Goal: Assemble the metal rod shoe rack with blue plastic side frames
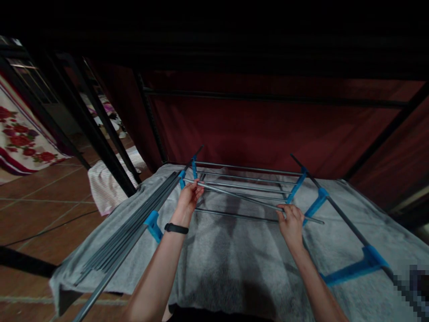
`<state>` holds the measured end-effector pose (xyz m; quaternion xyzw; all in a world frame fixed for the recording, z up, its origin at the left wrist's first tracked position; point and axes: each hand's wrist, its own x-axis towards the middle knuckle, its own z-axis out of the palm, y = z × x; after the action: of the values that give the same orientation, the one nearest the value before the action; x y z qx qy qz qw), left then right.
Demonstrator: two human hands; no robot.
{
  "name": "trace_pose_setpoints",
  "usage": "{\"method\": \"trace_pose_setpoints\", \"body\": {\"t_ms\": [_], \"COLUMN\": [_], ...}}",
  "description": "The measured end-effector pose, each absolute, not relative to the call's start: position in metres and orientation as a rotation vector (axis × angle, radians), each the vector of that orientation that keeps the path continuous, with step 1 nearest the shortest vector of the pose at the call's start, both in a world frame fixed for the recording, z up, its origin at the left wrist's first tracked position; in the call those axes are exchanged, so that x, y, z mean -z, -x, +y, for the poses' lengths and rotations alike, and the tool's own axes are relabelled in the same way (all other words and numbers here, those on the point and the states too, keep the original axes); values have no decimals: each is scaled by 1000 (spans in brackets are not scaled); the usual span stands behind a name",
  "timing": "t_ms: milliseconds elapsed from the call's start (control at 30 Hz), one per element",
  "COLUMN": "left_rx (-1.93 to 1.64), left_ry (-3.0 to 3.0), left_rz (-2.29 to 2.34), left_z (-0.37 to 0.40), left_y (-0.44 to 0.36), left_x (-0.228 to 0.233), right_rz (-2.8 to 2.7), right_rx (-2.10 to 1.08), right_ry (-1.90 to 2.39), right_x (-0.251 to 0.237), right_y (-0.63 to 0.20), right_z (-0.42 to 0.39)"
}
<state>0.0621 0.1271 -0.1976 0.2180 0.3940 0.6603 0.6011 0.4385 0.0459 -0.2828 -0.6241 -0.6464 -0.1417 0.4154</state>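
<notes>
Both hands grip 1 rod — ends held.

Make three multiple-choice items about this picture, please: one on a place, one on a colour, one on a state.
1. Where does the bundle of loose grey rods lie?
A. on the left edge of the grey blanket
B. on the tiled floor
C. against the red wall

2. What colour are the plastic connectors on the rack?
A. yellow
B. blue
C. white

3. What do the two hands hold?
A. nothing
B. a towel
C. one thin metal rod

Answers: 1 A, the rods rest on the blanket's left side. 2 B, every connector is blue. 3 C, the left hand and right hand grip the same rod.
</notes>
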Motion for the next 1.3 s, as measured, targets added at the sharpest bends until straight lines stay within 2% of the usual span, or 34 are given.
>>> {"method": "trace_pose_setpoints", "body": {"t_ms": [600, 800, 933, 1100, 1300], "left_rx": [-1553, -1592, -1601, -1527, -1141], "left_ry": [-500, -730, -1318, -1735, -2233], "left_rz": [917, 1247, 1318, 1147, 792], "left_z": [127, 103, 81, 78, 99], "left_y": [-57, -73, -108, -175, -283], "left_x": [194, 207, 203, 166, 138], "right_rz": [-1615, -1598, -1585, -1599, -1576], "right_rx": [425, 374, 321, 202, 137], "right_ry": [1461, 1456, 1488, 1565, 1554], "right_x": [260, 248, 241, 235, 240], "right_y": [-440, -434, -432, -433, -432], "right_z": [63, 70, 75, 77, 78]}}
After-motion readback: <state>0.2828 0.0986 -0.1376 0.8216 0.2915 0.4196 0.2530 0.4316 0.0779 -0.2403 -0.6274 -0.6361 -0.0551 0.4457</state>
